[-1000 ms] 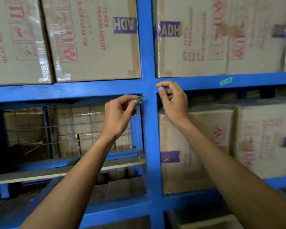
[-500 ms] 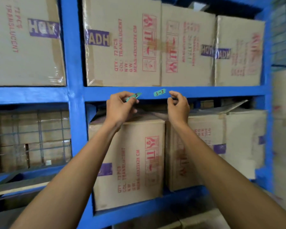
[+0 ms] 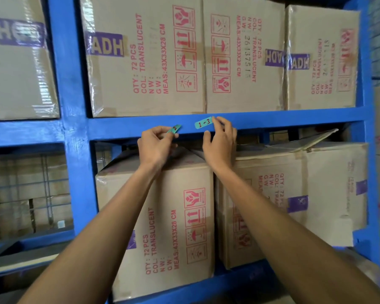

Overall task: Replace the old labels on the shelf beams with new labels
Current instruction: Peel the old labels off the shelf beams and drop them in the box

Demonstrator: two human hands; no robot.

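Note:
A green label marked "1-3" [image 3: 203, 122] is stuck on the blue shelf beam [image 3: 283, 118]. My right hand [image 3: 219, 141] reaches up to it, and its fingertips touch the label's right end. My left hand [image 3: 156, 145] is just left of it, below the beam, pinching a second green label [image 3: 175, 129] between thumb and fingers; that label is partly hidden and shows a "2".
Cardboard boxes [image 3: 145, 58] with red print fill the shelf above the beam, and more boxes [image 3: 162, 216] stand below it. A blue upright post [image 3: 75, 128] rises at the left. A wire mesh bay [image 3: 26, 194] lies at the far left.
The view shifted right along the rack. Both hands moved from the upright post to the "1-3" label; my right hand closed in on its right end. My left hand kept its label.

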